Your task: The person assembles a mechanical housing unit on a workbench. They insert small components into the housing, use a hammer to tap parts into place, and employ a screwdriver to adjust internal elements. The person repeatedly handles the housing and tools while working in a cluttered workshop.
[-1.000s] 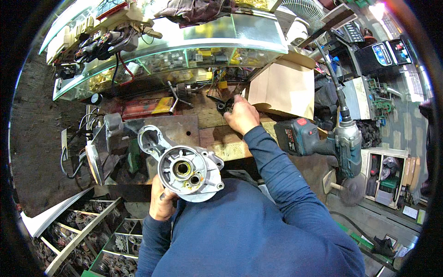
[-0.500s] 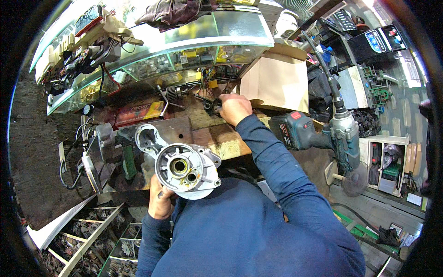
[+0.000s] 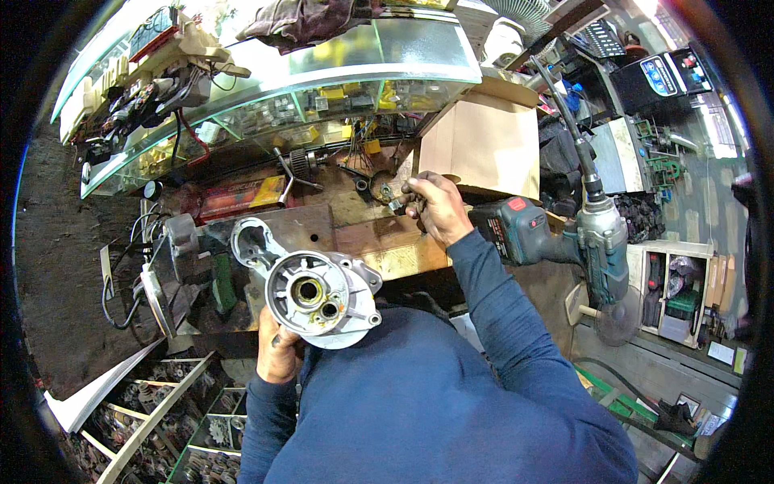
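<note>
Your right hand (image 3: 434, 208) has shifted on the far bench, now pinching a small metal part (image 3: 385, 192). Your left hand (image 3: 278, 355) grips the aluminium housing (image 3: 321, 297) near your chest; one-handed support risks dropping it.

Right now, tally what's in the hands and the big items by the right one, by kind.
Metal housing, in left hand: 1
Small dark part, in right hand: 1
Cordless driver: 1
Cardboard box: 1
Total: 4
</note>
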The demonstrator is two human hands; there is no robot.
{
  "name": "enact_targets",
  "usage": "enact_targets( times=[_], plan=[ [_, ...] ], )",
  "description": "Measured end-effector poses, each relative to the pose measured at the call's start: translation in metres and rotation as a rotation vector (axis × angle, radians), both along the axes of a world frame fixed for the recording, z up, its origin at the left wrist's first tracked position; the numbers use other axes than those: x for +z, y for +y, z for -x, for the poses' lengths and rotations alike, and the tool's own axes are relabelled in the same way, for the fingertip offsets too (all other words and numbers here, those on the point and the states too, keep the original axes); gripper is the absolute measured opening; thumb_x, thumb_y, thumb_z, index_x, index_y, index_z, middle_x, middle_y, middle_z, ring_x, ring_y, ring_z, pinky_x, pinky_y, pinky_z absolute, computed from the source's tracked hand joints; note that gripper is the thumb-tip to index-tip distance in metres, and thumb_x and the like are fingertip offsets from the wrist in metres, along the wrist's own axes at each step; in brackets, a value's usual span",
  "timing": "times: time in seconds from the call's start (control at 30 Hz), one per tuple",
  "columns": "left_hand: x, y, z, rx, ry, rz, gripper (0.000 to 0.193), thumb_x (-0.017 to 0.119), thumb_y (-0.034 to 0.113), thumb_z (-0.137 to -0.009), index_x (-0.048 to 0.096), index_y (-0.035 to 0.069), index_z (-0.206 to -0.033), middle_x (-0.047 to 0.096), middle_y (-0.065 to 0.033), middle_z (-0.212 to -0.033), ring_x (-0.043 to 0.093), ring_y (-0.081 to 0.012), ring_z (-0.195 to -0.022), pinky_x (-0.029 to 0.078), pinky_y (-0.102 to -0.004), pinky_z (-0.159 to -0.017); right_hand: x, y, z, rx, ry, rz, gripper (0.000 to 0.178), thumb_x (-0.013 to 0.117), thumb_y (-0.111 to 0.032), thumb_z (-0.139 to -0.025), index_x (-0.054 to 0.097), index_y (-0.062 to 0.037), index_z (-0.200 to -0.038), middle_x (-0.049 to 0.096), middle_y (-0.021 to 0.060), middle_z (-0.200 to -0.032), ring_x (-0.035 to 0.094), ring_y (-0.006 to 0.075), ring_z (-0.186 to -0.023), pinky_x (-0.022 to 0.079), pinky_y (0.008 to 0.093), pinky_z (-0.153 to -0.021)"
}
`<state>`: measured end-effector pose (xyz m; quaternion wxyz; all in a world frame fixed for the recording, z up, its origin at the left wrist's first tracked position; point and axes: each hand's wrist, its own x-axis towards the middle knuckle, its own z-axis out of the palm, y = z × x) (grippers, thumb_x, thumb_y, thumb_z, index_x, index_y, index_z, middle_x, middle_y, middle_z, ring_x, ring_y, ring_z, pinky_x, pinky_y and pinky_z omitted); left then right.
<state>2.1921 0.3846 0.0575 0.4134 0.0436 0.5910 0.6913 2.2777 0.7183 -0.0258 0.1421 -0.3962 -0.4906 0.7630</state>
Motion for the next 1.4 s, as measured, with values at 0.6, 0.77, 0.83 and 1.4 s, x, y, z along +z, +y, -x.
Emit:
enact_targets(
  times=[0.6,0.77,0.83,1.4],
  plan=[
    [-0.004,-0.006,-0.004,-0.029,-0.01,-0.008,0.09,0.088,0.065,-0.072,0.063,-0.001,-0.129,0.073,-0.0042,-0.109,0.068,-0.0114,-0.094,0.054,-0.0262,-0.08,-0.02,0.001,0.042,0.625,-0.543,-1.319,0.032,0.077,-0.025,-0.08,0.076,0.0011,-0.097,0.074,0.0258,-0.097,0.073,0.0426,-0.093,0.058,0.0496,-0.086],
    [-0.003,-0.01,-0.002,-0.025,-0.002,0.011,0.091,0.088,0.066,-0.072,0.063,-0.002,-0.128,0.073,-0.004,-0.108,0.068,-0.0115,-0.093,0.054,-0.0258,-0.079,-0.001,0.009,0.015,0.471,-0.306,-0.747,0.035,0.079,-0.027,-0.083,0.075,0.0036,-0.099,0.075,0.0169,-0.089,0.072,0.0236,-0.08,0.058,0.0377,-0.077],
    [-0.003,-0.009,-0.002,-0.008,-0.011,-0.005,0.092,0.088,0.065,-0.072,0.063,-0.002,-0.129,0.073,-0.0051,-0.111,0.068,-0.0128,-0.096,0.055,-0.0272,-0.082,0.0,0.006,-0.005,0.208,0.065,-0.347,0.024,0.071,-0.013,-0.09,0.068,0.0036,-0.106,0.069,0.0044,-0.089,0.064,0.0132,-0.073,0.051,0.0289,-0.063],
    [-0.004,-0.006,0.0,-0.039,0.053,-0.016,0.105,0.084,0.077,-0.071,0.06,-0.004,-0.134,0.071,-0.0096,-0.123,0.069,-0.0188,-0.11,0.055,-0.0341,-0.096,0.011,-0.009,0.04,0.75,-0.75,-1.293,0.032,0.078,-0.029,-0.08,0.076,0.0009,-0.089,0.075,0.0252,-0.091,0.075,0.0415,-0.089,0.06,0.0492,-0.081]
  ],
)
